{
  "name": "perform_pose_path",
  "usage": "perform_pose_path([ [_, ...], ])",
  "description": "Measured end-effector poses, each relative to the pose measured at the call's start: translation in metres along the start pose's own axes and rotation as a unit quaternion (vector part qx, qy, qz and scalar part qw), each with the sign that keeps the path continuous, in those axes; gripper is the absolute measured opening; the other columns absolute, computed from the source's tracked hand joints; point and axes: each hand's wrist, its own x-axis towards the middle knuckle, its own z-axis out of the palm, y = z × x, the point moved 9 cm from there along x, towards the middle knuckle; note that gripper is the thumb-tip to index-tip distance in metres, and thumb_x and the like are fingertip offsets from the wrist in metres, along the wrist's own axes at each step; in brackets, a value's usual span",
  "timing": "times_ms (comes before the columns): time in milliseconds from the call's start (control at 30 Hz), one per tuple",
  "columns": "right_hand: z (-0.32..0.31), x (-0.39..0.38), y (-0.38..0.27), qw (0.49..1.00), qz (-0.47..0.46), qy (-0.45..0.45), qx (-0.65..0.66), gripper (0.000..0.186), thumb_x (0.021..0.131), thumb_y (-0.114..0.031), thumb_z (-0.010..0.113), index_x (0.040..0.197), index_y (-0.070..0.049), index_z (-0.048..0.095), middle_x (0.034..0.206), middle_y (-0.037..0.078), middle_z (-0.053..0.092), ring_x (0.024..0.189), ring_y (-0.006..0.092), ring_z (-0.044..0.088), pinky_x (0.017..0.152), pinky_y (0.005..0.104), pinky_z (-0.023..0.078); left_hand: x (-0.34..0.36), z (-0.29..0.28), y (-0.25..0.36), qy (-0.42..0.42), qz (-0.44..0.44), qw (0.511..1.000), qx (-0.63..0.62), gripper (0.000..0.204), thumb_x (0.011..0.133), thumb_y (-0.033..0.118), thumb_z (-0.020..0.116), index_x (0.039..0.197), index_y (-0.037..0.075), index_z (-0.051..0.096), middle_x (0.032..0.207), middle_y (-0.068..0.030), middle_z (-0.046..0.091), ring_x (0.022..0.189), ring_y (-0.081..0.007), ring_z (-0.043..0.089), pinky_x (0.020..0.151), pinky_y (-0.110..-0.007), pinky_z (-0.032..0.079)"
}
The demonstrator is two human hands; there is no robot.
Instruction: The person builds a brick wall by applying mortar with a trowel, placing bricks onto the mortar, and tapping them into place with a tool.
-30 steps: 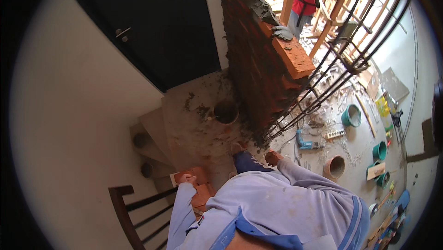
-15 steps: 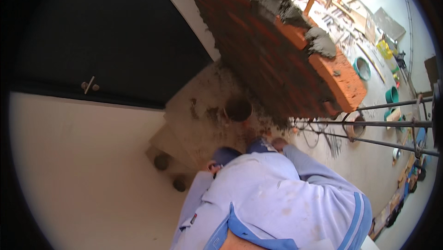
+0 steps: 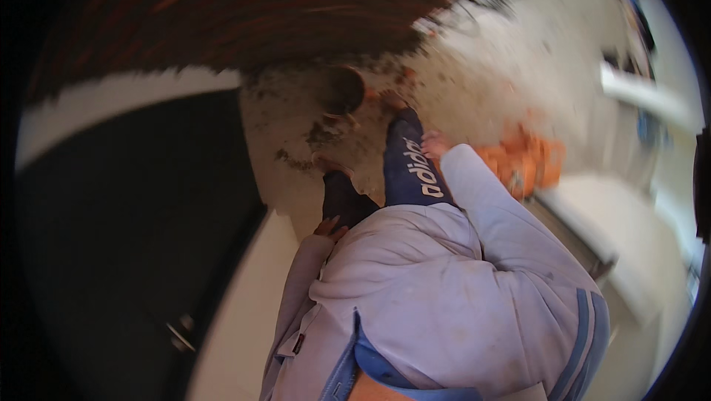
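My left hand (image 3: 331, 229) hangs at my left thigh, its fingers stretched against the dark trousers (image 3: 348, 199) and holding nothing. Beside my right leg is my right hand (image 3: 437, 144), with fingers loosely apart and nothing visible in them. Ahead of my bare feet a dark round bucket (image 3: 342, 91) stands on the mortar-spattered floor (image 3: 278, 116). Orange bricks (image 3: 533, 158) lie in a blurred heap to the right of my right hand.
A mortar-smeared brick wall (image 3: 281, 1) spans the top of the view. At left is a dark door (image 3: 126, 201) with a handle (image 3: 180, 336). A pale, blurred flat-topped block (image 3: 615, 208) stands at right, beyond my sleeve.
My view has turned: the brick wall now runs across the top and the door sits lower left. My legs and both hands show more fully. The brick heap has appeared at right.
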Motion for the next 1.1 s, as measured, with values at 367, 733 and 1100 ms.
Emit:
perform_pose_path([
  [367, 0.159, -0.153, 0.259, 0.933, 0.257, 0.135, 0.212, 0.023, 0.086, -0.016, 0.051, 0.100, -0.005, 0.065, 0.091, 0.015, 0.066, 0.082, 0.0257, 0.065, 0.071, 0.0375, 0.053, 0.008, -0.067, -0.076, -0.301, -0.033, 0.896, 0.325, 0.070, 0.091, 0.045, 0.056, 0.149, 0.020, 0.026, 0.149, -0.0260, 0.029, 0.138, -0.0383, 0.029, 0.114, -0.039, 0.021],
  [733, 0.061, -0.080, 0.450, 0.820, 0.335, 0.456, 0.090, 0.034, 0.079, -0.015, 0.062, 0.112, -0.007, 0.062, 0.102, 0.018, 0.066, 0.096, 0.0331, 0.063, 0.082, 0.0393, 0.049, -0.031, -0.045, 0.020, -0.179, 0.072, 0.897, 0.399, 0.076, 0.077, 0.046, 0.071, 0.143, 0.024, 0.041, 0.151, -0.0285, 0.019, 0.136, -0.0508, 0.022, 0.111, -0.054, 0.021],
  [1100, 0.056, -0.068, 0.426, 0.809, 0.379, 0.442, -0.082, 0.047, 0.075, -0.022, 0.068, 0.119, -0.007, 0.059, 0.108, 0.017, 0.066, 0.100, 0.0336, 0.063, 0.083, 0.0387, 0.049, 0.005, -0.055, 0.027, -0.198, -0.067, 0.860, 0.466, 0.067, 0.085, 0.047, 0.060, 0.145, 0.032, 0.035, 0.158, -0.0105, 0.012, 0.144, -0.0379, 0.012, 0.115, -0.053, 0.017],
])
